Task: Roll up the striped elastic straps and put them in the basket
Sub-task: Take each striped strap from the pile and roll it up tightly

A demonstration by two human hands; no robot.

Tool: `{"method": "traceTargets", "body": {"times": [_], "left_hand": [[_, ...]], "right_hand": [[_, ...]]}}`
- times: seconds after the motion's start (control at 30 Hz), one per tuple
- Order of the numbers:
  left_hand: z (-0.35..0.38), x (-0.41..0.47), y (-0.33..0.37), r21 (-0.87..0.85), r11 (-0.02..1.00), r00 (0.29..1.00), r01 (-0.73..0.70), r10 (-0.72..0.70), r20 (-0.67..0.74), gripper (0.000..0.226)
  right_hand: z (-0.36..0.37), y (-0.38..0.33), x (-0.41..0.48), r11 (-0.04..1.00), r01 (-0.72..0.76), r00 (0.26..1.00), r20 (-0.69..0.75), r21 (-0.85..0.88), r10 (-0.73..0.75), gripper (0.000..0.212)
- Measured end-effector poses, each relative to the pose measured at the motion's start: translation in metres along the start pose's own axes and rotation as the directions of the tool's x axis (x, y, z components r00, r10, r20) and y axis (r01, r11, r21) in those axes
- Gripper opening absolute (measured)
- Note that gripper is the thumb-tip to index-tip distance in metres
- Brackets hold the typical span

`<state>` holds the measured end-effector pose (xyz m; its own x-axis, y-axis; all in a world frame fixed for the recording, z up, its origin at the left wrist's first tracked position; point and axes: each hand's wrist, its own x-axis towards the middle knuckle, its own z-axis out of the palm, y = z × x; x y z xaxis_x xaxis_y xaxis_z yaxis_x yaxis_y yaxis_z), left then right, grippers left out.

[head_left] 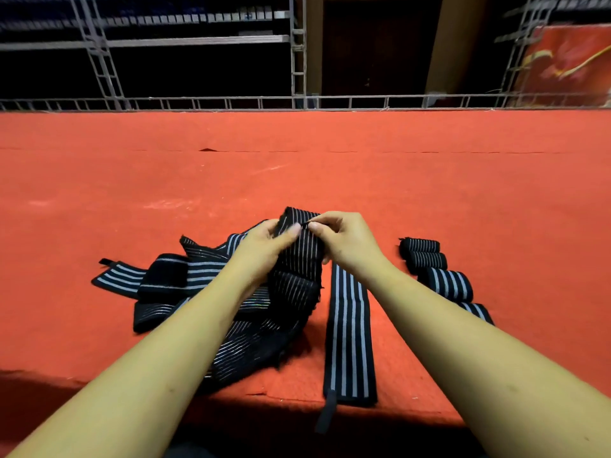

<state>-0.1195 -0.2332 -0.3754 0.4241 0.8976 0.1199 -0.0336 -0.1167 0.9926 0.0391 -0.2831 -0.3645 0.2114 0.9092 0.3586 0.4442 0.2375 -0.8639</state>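
Black elastic straps with pale stripes lie in a loose pile (198,292) on the red surface. My left hand (264,249) grips one wide thin-striped strap (305,256) that is lifted out of the pile, thumb on its front. My right hand (344,239) pinches the top edge of the same strap. One strap (348,328) lies flat and straight, its tab hanging over the near edge. Several rolled straps (436,269) sit in a row to the right of my right forearm. No basket is in view.
The red felt-covered surface (297,173) stretches far back to a metal truss rail (297,102). Its near edge (99,385) drops into shadow below my arms. Dark shelving and a red banner (568,61) stand behind.
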Motion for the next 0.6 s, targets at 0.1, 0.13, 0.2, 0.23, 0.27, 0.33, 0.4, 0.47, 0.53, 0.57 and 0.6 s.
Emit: {"method": "traceTargets", "body": {"times": [0.1, 0.13, 0.2, 0.23, 0.27, 0.33, 0.4, 0.47, 0.53, 0.57, 0.6], "left_hand": [[-0.008, -0.005, -0.010, 0.157, 0.987, 0.998, -0.024, 0.013, 0.065, 0.011], [-0.013, -0.005, -0.012, 0.235, 0.972, 0.999, -0.026, 0.016, 0.045, 0.011], [-0.020, -0.007, -0.016, 0.299, 0.954, 0.998, 0.014, 0.005, -0.063, 0.016], [-0.023, -0.006, -0.018, 0.232, 0.972, 0.990, 0.049, -0.017, -0.139, 0.020], [-0.024, -0.005, -0.018, 0.106, 0.991, 0.977, 0.078, -0.056, -0.204, 0.021], [-0.021, -0.002, -0.013, -0.132, 0.986, 0.957, 0.101, -0.133, -0.258, 0.014], [-0.016, 0.003, -0.006, -0.222, 0.971, 0.956, 0.090, -0.147, -0.254, 0.004], [-0.013, 0.005, -0.001, -0.245, 0.965, 0.956, 0.094, -0.156, -0.249, 0.005], [-0.012, 0.005, -0.002, -0.220, 0.971, 0.966, 0.098, -0.146, -0.214, 0.010], [-0.012, 0.004, -0.006, -0.164, 0.982, 0.971, 0.094, -0.126, -0.203, 0.016], [-0.012, 0.002, -0.010, -0.047, 0.995, 0.976, 0.088, -0.096, -0.197, 0.025]], "right_hand": [[-0.003, -0.001, 0.006, 0.995, -0.090, 0.988, -0.121, 0.034, 0.093, 0.015], [-0.008, -0.001, 0.009, 0.983, -0.144, 0.968, -0.192, 0.116, 0.164, 0.015], [-0.020, -0.002, 0.015, 0.938, -0.192, 0.911, -0.303, 0.287, 0.280, 0.017], [-0.024, -0.002, 0.015, 0.930, -0.209, 0.902, -0.307, 0.302, 0.302, 0.024], [-0.025, -0.001, 0.014, 0.925, -0.239, 0.912, -0.260, 0.295, 0.318, 0.037], [-0.018, 0.003, 0.005, 0.896, -0.337, 0.933, -0.023, 0.291, 0.358, 0.061], [-0.002, 0.005, -0.012, 0.891, -0.419, 0.895, 0.249, 0.178, 0.371, 0.063], [0.013, 0.007, -0.026, 0.929, -0.361, 0.868, 0.392, 0.075, 0.306, 0.047], [0.021, 0.007, -0.030, 0.937, -0.321, 0.896, 0.364, 0.135, 0.255, 0.028], [0.023, 0.007, -0.029, 0.924, -0.337, 0.910, 0.315, 0.180, 0.270, 0.025], [0.024, 0.004, -0.028, 0.902, -0.365, 0.916, 0.260, 0.232, 0.304, 0.024]]}}
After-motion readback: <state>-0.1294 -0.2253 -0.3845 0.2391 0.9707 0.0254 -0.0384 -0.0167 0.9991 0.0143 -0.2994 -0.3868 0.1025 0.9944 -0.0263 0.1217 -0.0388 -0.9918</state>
